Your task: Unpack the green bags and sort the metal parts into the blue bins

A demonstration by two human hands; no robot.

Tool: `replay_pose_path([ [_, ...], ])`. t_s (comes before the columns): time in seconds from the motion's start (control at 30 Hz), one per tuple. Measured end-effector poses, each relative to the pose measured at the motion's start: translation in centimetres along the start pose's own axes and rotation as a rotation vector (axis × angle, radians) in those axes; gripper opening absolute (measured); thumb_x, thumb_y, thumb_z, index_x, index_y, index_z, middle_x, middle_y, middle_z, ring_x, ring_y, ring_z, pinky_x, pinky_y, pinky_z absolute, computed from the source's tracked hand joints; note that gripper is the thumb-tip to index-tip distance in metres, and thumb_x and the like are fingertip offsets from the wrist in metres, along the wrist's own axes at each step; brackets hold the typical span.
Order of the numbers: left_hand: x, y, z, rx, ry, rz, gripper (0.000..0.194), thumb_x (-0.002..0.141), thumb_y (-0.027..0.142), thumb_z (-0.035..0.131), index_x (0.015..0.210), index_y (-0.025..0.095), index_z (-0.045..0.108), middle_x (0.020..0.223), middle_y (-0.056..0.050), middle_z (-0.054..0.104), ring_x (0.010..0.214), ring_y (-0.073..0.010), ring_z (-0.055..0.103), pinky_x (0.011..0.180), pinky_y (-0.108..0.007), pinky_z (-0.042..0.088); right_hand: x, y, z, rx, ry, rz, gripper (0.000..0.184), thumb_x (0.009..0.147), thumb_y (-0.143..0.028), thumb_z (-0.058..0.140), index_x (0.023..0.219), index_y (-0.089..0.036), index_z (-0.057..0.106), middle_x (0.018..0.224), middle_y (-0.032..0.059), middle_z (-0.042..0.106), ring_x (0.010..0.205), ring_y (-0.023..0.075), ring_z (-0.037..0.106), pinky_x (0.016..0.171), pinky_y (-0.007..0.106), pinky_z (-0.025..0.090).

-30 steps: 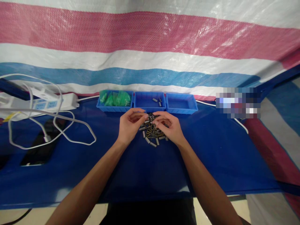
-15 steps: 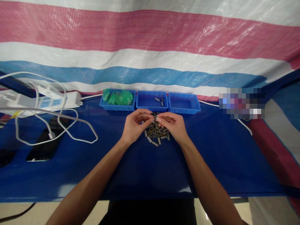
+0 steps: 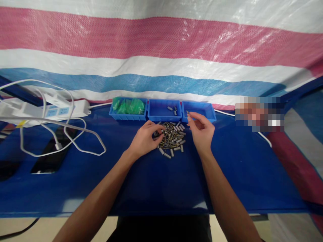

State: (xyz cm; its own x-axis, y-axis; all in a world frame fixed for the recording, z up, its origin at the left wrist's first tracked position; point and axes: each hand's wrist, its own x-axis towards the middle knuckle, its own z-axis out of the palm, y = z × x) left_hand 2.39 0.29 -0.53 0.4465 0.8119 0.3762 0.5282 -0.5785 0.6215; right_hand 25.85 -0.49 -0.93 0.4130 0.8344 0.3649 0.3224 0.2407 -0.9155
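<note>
Metal pins and grey cylinders lie in a loose, mixed pile on the blue bench, just in front of the middle bin and between the two hands. Behind the bench hangs a red, white and blue striped sheet. A white power strip sits at the far left; its pale blue labels are too small to read. White cable loops over the strip and across a black phone. A pixelated patch hides whatever is at the far right.

Both forearms reach forward from the near edge, angled inward. The right hand, palm turned inward, covers part of the right bin's front rim; its fingers pinch a small metal piece above that bin. The left hand hides the pile's left edge, its fingers curled close together there; whether they are parted or grip a piece cannot be told.

Three blue bins stand in a row: the left bin holds a green plastic bag, the middle bin a few small grey cylinders, and the right bin is partly blocked by the hand.
</note>
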Motion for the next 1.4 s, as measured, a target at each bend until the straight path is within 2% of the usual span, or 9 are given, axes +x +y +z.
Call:
replay_pose_path([
  [0.1, -0.1, -0.3, 0.1, 0.032, -0.068, 0.016, 0.029, 0.086, 0.015, 0.070, 0.114, 0.021, 0.072, 0.095, -0.004, 0.076, 0.097, -0.0231, 0.062, 0.087, -0.037, 0.056, 0.2, 0.5, -0.7, -0.242, 0.004, -0.111, 0.035, 0.091, -0.035, 0.067, 0.122, -0.022, 0.073, 0.121, 0.0109, 0.076, 0.067, 0.0158, 0.067, 0.062, 0.034, 0.061],
  [0.17, -0.1, -0.3, 0.1, 0.037, -0.084, 0.020, 0.032, 0.086, 0.014, 0.069, 0.116, 0.021, 0.072, 0.097, -0.004, 0.076, 0.097, -0.0235, 0.061, 0.088, -0.038, 0.056, 0.3, 0.8, -0.9, -0.360, -0.036, -0.165, 0.037, 0.092, -0.031, 0.063, 0.127, -0.021, 0.071, 0.123, 0.0122, 0.075, 0.067, 0.0159, 0.066, 0.064, 0.035, 0.061],
  [0.37, -0.1, -0.1, 0.4, 0.019, -0.093, -0.014, 0.034, 0.085, 0.013, 0.067, 0.118, 0.021, 0.071, 0.095, -0.005, 0.075, 0.098, -0.0242, 0.059, 0.088, -0.039, 0.057, 0.4, 1.4, -0.8, -0.448, -0.136, -0.286, 0.028, 0.094, -0.026, 0.059, 0.117, -0.020, 0.074, 0.117, 0.0130, 0.073, 0.090, 0.0226, 0.072, 0.093, 0.044, 0.061],
  [0.6, 0.0, -0.4, 0.4, -0.018, -0.170, 0.041, 0.039, 0.091, 0.011, 0.061, 0.127, 0.023, 0.068, 0.098, -0.005, 0.075, 0.101, -0.0246, 0.058, 0.092, -0.041, 0.055, 0.8, 1.9, -1.3, -0.420, -0.155, -0.286, 0.024, 0.094, -0.026, 0.060, 0.112, -0.021, 0.075, 0.114, 0.0126, 0.073, 0.089, 0.0234, 0.071, 0.090, 0.044, 0.061],
  [0.7, 0.0, -0.3, 0.3, -0.027, -0.166, 0.036, 0.040, 0.091, 0.011, 0.061, 0.129, 0.023, 0.065, 0.097, -0.004, 0.074, 0.101, -0.0248, 0.058, 0.093, -0.041, 0.054, 0.7, 1.7, -1.2, -0.404, -0.163, -0.285, 0.024, 0.094, -0.026, 0.060, 0.113, -0.021, 0.075, 0.115, 0.0126, 0.073, 0.088, 0.0231, 0.071, 0.088, 0.044, 0.062],
  [0.83, 0.0, 0.0, 0.3, -0.021, -0.151, 0.013, 0.042, 0.090, 0.010, 0.060, 0.130, 0.023, 0.062, 0.093, -0.004, 0.072, 0.100, -0.0240, 0.058, 0.093, -0.038, 0.053, 0.4, 0.9, -1.1, -0.385, -0.106, -0.258, 0.028, 0.094, -0.026, 0.059, 0.117, -0.021, 0.074, 0.127, 0.0140, 0.071, 0.069, 0.0162, 0.066, 0.070, 0.037, 0.062],
  [0.93, 0.0, 0.0, 0.3, -0.016, -0.150, 0.001, 0.040, 0.090, 0.010, 0.060, 0.127, 0.023, 0.060, 0.090, -0.002, 0.071, 0.101, -0.0239, 0.057, 0.093, -0.037, 0.052, 0.1, 0.3, -1.0, -0.363, -0.054, -0.276, 0.027, 0.094, -0.025, 0.058, 0.116, -0.021, 0.074, 0.125, 0.0136, 0.071, 0.061, 0.0130, 0.061, 0.062, 0.034, 0.059],
  [1.27, 0.1, -0.2, 0.0, -0.061, -0.134, -0.008, 0.022, 0.099, 0.014, 0.054, 0.119, 0.022, 0.058, 0.099, -0.004, 0.069, 0.102, -0.0220, 0.058, 0.094, -0.036, 0.050, -0.5, -0.1, -0.3, -0.317, -0.120, -0.299, 0.025, 0.096, -0.025, 0.055, 0.114, -0.024, 0.073, 0.119, 0.0098, 0.073, 0.065, 0.0152, 0.062, 0.065, 0.035, 0.059],
  [1.4, 0.2, -0.2, -0.6, -0.080, -0.102, -0.050, 0.026, 0.099, 0.016, 0.052, 0.124, 0.022, 0.058, 0.096, -0.003, 0.067, 0.094, -0.0192, 0.063, 0.088, -0.033, 0.052, -0.8, -0.5, -0.1, -0.294, -0.156, -0.295, 0.025, 0.096, -0.024, 0.055, 0.112, -0.024, 0.074, 0.117, 0.0088, 0.073, 0.065, 0.0148, 0.062, 0.066, 0.035, 0.059],
])
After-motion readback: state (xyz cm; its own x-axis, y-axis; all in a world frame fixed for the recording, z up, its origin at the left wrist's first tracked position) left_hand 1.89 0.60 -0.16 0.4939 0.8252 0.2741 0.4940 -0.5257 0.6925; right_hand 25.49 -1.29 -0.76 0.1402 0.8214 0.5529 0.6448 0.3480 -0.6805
